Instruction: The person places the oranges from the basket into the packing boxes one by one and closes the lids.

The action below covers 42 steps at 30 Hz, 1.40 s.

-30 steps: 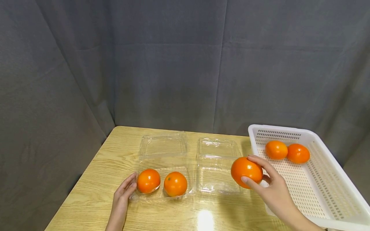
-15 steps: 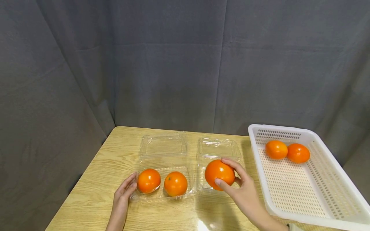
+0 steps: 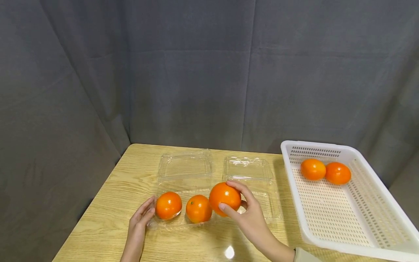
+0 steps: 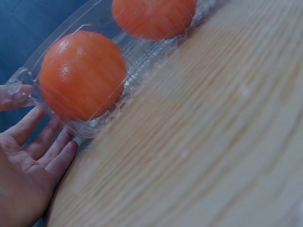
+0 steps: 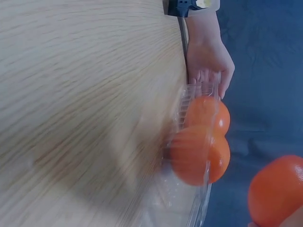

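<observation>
In the head view my right hand [image 3: 250,213] holds an orange [image 3: 224,199] between thumb and fingers, above the right end of the left clear plastic clamshell box [image 3: 183,225]. Two more oranges sit in that box's base: one at the left [image 3: 168,205], one in the middle [image 3: 199,208]. The held orange overlaps the middle one in this view. My left hand [image 3: 139,225] rests against the box's left end, its fingers fairly straight, as the left wrist view shows the hand [image 4: 33,156] touching the plastic. Part of the held orange [image 5: 277,191] shows in the right wrist view.
A second clear clamshell box [image 3: 271,205] lies with its lid folded back, right of the first, partly behind my right hand. A white perforated basket [image 3: 296,203] at the right holds two oranges [image 3: 313,169]. Grey curtain [image 3: 190,91] hangs behind the wooden table [image 3: 114,203].
My right hand has carried the orange leftward from beside the basket, across the second box, to the right end of the first box. My left hand has stayed in place.
</observation>
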Motion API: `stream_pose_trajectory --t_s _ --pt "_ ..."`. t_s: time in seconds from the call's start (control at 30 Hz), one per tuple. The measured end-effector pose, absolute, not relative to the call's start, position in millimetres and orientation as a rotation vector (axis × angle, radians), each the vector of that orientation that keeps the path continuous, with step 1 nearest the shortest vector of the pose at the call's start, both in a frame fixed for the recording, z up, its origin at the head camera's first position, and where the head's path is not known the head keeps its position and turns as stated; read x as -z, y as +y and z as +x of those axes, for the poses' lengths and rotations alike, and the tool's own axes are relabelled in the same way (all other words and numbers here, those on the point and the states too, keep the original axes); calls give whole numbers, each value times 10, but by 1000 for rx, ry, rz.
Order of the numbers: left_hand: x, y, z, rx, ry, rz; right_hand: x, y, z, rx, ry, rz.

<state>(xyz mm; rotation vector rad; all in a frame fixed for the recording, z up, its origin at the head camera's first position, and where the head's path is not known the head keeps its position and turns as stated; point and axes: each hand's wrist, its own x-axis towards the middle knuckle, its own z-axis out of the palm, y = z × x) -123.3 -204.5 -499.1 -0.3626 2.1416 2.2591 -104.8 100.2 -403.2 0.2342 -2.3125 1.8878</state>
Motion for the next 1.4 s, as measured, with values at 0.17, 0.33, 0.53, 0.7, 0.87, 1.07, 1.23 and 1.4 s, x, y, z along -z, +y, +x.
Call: stream_pose_trajectory --t_s 0.17,0.33,0.53,0.7,0.87,1.07,1.23,1.4 --pt "4991 -2052 -1226 -2252 2136 -363 4041 839 -1099 -1921 -2317 265" --pt "4999 -2044 -1235 -2255 2133 -377 4043 668 -1182 -1942 -2291 323" --pt "5008 -2031 -1242 -2277 2120 -376 4038 500 -1264 -1936 -2327 387" --pt "5004 -2021 -1234 -2288 2117 -380 4041 392 -1359 -1934 -2331 421" --pt "4994 -2022 -1234 -2286 2132 -373 4069 304 -1487 -1885 -2359 423" --pt "4988 -2046 -1232 -2270 2138 -383 4091 219 -1626 -1876 -2447 308" --pt "4984 -2051 -1217 -2262 2153 -387 4104 167 -1738 -1891 -2489 259" --pt "4988 -2047 -1215 -2260 2145 -385 4120 133 -1838 -1853 -2531 290"
